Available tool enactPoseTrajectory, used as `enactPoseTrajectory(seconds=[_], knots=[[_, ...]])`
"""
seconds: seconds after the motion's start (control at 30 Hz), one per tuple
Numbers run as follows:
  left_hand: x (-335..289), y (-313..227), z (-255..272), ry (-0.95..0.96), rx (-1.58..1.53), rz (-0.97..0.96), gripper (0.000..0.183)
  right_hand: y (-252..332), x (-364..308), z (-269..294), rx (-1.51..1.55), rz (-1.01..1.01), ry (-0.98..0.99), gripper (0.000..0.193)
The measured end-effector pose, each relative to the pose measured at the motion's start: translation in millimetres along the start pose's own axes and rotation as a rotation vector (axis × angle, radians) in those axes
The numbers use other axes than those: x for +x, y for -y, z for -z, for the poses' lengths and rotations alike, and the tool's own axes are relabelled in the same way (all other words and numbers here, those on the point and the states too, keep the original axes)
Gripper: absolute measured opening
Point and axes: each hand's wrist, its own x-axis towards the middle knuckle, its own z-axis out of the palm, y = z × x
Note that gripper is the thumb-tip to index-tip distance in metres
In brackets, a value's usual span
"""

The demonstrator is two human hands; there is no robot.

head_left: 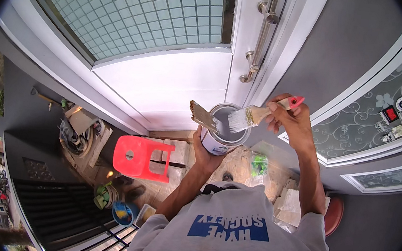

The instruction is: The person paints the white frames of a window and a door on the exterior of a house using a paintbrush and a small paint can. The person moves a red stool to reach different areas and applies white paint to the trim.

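Note:
Wrapped round the underside and side of a paint can (217,147) is my left hand (205,156). Grey paint (225,117) fills the can's mouth, and a flat strip of wood (202,115) with a ragged end leans out over its left rim. My right hand (287,116) grips a paintbrush (257,116) by its pale handle, whose tip is red. Its whitish, paint-coated bristles (239,121) lie over the right part of the can's opening; whether they touch the paint I cannot tell.
Ahead stands a white door (176,81) with a gridded glass pane and a metal handle (258,43). A red plastic stool (142,157) is on the floor at left, near a blue bucket (123,214). Right is a grey wall (350,58) with a patterned window (374,109).

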Motion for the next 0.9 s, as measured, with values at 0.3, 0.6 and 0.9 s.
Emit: enactPoseTrajectory(seconds=[0.3,0.6,0.9], knots=[[4,3,-6,-0.005,-0.014,-0.026,0.075,-84,-12,5,0.589,-0.108,-0.088,0.029],[8,3,-4,0.008,-0.021,0.017,0.071,-100,-39,7,0.571,0.122,0.03,0.035],[12,3,20,0.052,-0.064,0.008,0.071,-87,-66,-2,-0.034,0.458,0.116,0.035]])
